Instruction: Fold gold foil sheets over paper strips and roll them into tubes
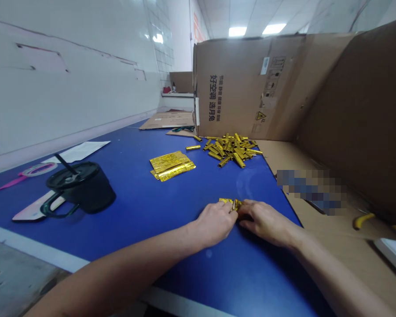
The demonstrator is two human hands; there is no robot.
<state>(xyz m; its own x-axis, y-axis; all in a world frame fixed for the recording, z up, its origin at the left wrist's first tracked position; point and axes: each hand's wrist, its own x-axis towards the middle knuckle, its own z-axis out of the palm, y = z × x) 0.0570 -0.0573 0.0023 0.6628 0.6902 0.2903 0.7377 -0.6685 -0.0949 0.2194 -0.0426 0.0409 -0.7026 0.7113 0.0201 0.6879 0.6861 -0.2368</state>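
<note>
My left hand [214, 221] and my right hand [265, 221] meet over the blue table [145, 211], fingers curled and pinched together on a small gold foil piece [230, 202] between them. A small brownish item shows at the fingertips inside the foil. Farther back lies a flat stack of gold foil sheets [171, 165]. Behind that sits a pile of several rolled gold foil tubes [232, 149], with one loose tube [193, 147] to its left.
A black lidded cup with a straw [82, 187] stands at the left on a flat card. A tape roll [39, 168] and white paper [81, 150] lie near the wall. Large cardboard panels [251, 88] enclose the back and right. Yellow-handled pliers [364, 219] rest on cardboard at right.
</note>
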